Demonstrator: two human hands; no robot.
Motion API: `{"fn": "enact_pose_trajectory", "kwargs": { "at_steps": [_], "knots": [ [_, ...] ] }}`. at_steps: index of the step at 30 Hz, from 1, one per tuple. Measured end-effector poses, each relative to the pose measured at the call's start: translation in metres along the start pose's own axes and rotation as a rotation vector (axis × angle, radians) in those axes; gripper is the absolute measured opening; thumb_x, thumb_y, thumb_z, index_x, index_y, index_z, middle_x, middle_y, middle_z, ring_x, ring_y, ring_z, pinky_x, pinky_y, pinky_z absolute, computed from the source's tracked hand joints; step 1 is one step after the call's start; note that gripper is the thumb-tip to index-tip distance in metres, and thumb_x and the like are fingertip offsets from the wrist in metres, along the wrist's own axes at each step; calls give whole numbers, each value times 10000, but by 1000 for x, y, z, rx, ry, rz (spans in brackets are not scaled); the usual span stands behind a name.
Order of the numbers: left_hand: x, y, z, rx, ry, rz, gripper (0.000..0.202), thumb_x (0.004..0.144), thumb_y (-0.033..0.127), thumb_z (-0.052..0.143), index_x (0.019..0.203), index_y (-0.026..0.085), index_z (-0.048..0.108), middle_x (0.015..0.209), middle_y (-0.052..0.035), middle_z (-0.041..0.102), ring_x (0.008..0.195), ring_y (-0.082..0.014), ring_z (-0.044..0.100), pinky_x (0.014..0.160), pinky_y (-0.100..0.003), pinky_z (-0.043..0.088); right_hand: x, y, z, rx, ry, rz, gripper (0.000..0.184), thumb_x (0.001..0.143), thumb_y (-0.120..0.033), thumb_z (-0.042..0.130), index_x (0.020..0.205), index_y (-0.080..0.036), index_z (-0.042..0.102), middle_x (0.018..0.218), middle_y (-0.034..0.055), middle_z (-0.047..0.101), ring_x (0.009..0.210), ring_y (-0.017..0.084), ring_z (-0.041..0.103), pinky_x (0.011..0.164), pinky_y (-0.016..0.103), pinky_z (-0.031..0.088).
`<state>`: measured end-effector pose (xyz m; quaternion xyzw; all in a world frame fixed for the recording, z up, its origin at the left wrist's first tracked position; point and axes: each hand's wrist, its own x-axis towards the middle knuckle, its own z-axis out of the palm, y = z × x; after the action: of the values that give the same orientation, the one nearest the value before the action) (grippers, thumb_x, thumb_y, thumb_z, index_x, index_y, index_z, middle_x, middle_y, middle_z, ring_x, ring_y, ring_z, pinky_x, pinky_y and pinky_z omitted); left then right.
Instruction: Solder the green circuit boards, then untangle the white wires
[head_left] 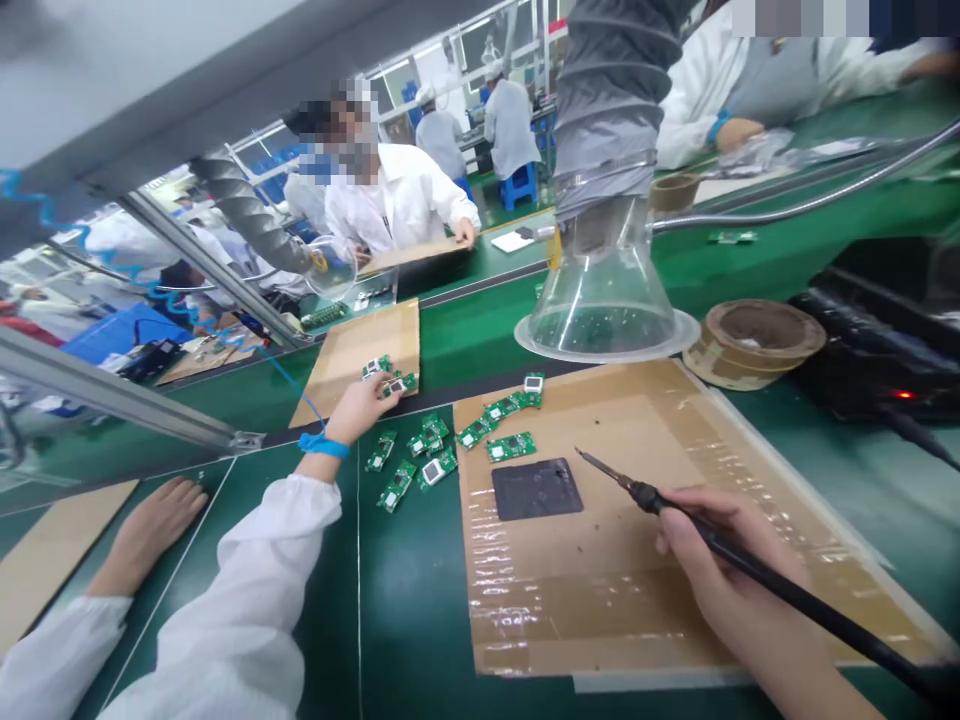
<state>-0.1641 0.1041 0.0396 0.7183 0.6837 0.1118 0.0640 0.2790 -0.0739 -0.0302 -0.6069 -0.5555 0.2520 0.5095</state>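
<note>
Left hand (360, 410), blue wrist strap (324, 445) on, has its fingertips at a small group of green circuit boards (394, 376) on a cardboard sheet (360, 345); can't tell if it grips one. Right hand (720, 560) is clamped on a soldering iron (645, 497), tip in the air over a taped cardboard mat (600, 610), near a black pad (536, 488). Hands well apart.

Progress as shown: boards sit in three groups, with a loose cluster (416, 455) on the green counter (409, 620) and a row (499, 417) on the mat. No board under the iron.

Round holder (754, 342) beside the mat holds dark filling. Glass fume hood (604, 290) above. Co-worker's hand (146, 530) rests lower left.
</note>
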Motion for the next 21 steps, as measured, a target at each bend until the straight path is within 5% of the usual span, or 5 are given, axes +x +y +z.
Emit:
{"fn": "enact_pose_trajectory", "kwargs": {
  "at_steps": [5, 12, 16, 21],
  "knots": [
    [16, -35, 4, 54, -22, -62, 359, 893, 450, 641, 1136, 192, 700, 811, -72, 718, 795, -265, 691, 717, -308, 494, 2, 7, 1, -21, 4, -31, 313, 951, -566, 674, 1039, -265, 674, 888, 64, 758, 757, 247, 749, 601, 340, 599],
    [61, -43, -18, 89, 51, -167, 349, 910, 390, 655, 1146, 137, 692, 1012, -183, 763, 1019, -346, 703, 854, -361, 493, 2, -1, 2, -4, -17, 55, 323, 963, -582, 652, 1044, -270, 657, 865, 53, 740, 739, 238, 729, 625, 355, 599],
    [65, -6, -18, 42, 46, -114, 415, 941, 461, 631, 1147, 107, 701, 928, -164, 751, 934, -322, 701, 821, -358, 496, 1, -5, 2, 10, -5, 64, 290, 973, -542, 657, 1041, -261, 652, 828, 40, 724, 703, 221, 709, 629, 346, 584],
    [21, 80, 11, -110, -165, 197, 542, 892, 658, 690, 1227, 233, 720, 944, -42, 744, 858, -237, 699, 780, -311, 518, 0, -4, 3, 31, -14, 76, 287, 979, -532, 657, 1062, -257, 654, 931, 66, 743, 779, 225, 722, 622, 329, 566]
  ]
}}
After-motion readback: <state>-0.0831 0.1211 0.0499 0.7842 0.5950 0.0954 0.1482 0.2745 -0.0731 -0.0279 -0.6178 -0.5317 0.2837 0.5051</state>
